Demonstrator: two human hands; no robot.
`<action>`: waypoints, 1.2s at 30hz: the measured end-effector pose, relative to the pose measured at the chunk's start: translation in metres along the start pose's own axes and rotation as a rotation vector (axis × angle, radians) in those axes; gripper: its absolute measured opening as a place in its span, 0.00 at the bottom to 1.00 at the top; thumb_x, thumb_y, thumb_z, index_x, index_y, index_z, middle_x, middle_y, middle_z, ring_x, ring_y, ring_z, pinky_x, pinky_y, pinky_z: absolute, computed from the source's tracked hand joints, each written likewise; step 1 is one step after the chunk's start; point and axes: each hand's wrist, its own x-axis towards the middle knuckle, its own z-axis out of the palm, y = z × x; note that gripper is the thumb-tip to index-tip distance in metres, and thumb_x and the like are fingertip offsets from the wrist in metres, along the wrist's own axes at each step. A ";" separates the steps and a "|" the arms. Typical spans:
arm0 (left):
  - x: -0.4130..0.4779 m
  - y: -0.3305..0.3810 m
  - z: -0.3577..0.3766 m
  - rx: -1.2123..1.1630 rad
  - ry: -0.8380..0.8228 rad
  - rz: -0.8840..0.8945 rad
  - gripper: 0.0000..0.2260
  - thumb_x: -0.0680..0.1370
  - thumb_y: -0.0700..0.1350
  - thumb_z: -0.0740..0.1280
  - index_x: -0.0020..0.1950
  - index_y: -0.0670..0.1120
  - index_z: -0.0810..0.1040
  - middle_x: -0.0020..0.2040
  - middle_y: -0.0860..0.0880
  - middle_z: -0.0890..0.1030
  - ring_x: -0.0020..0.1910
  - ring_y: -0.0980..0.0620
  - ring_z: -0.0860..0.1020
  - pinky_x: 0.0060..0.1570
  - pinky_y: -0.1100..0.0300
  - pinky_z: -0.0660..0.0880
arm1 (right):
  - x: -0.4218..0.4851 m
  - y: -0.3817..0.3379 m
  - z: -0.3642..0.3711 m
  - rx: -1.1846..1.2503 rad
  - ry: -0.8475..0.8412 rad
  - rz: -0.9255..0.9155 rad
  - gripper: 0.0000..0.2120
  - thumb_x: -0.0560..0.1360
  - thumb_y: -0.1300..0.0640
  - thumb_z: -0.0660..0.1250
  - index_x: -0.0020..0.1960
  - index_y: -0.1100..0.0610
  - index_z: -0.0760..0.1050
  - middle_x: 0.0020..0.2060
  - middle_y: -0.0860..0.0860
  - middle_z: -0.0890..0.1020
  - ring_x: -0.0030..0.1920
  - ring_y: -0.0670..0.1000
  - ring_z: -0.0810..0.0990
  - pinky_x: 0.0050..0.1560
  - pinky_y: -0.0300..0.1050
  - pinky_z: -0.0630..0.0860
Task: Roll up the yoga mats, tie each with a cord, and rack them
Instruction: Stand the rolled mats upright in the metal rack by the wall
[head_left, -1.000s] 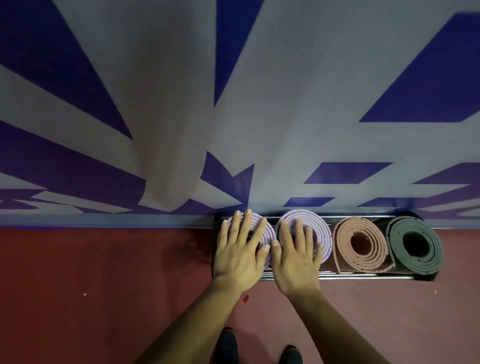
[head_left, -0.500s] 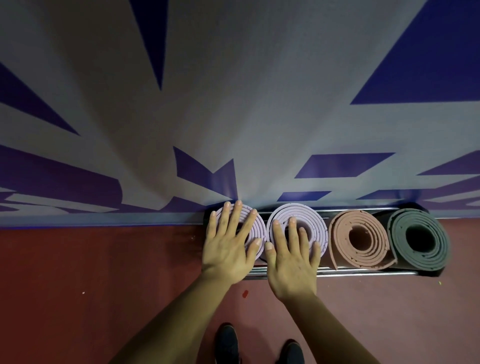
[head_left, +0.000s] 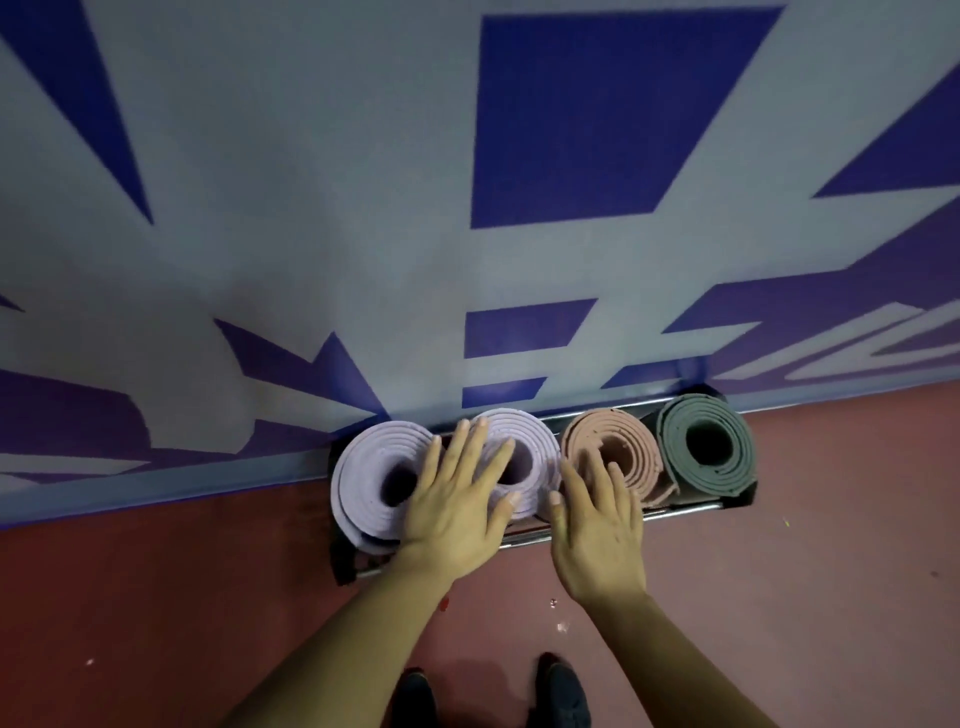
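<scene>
Left fingers (head_left: 470, 441): straight and fanned, released, grasping nothing. They lie across the end of the second lilac rolled foam mat (head_left: 537, 441).
Right fingers (head_left: 597, 478): straight, a little apart, also released. They are over the left edge of the peach rolled foam mat (head_left: 631, 447); whether they touch it I cannot tell.
Left hand (head_left: 457, 499): palm down over the seam where the first lilac rolled foam mat (head_left: 363, 467) meets the second.
Right hand (head_left: 597, 530): palm down over the rack's front rail.
Mats: four rolls, seen end-on, side by side in one row, each touching its neighbour. Two are lilac and one is peach; the grey-green rolled foam mat (head_left: 740, 457) is at the far right.
Rack: one low black-framed metal rack (head_left: 680, 512) on the floor, set against the wall.
In the way: the left hand covers part of the second lilac roll's hollow. The right hand hides where that roll meets the peach one.
Around: dark red floor (head_left: 156, 597), grey wall with blue shapes (head_left: 363, 208), two dark shoes (head_left: 563, 691), a few pale specks (head_left: 553, 603).
</scene>
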 end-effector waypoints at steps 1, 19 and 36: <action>0.008 0.011 0.001 -0.003 -0.005 0.011 0.28 0.80 0.59 0.54 0.79 0.51 0.64 0.80 0.43 0.62 0.80 0.42 0.59 0.75 0.41 0.54 | 0.003 0.011 -0.006 -0.025 -0.005 0.025 0.32 0.80 0.37 0.37 0.81 0.43 0.57 0.82 0.49 0.54 0.82 0.54 0.48 0.79 0.57 0.43; 0.059 0.107 0.030 0.025 -0.014 -0.074 0.28 0.82 0.61 0.50 0.79 0.50 0.66 0.80 0.44 0.62 0.80 0.41 0.59 0.76 0.42 0.53 | 0.055 0.130 -0.050 0.024 0.226 -0.212 0.21 0.83 0.47 0.58 0.74 0.49 0.71 0.75 0.53 0.69 0.73 0.57 0.64 0.70 0.62 0.64; 0.080 0.126 0.043 0.087 -0.084 -0.178 0.27 0.83 0.60 0.45 0.80 0.54 0.61 0.82 0.47 0.56 0.81 0.43 0.53 0.76 0.34 0.53 | 0.112 0.163 -0.054 -0.192 -0.003 -0.161 0.31 0.81 0.36 0.38 0.82 0.41 0.51 0.82 0.53 0.52 0.82 0.59 0.42 0.78 0.62 0.42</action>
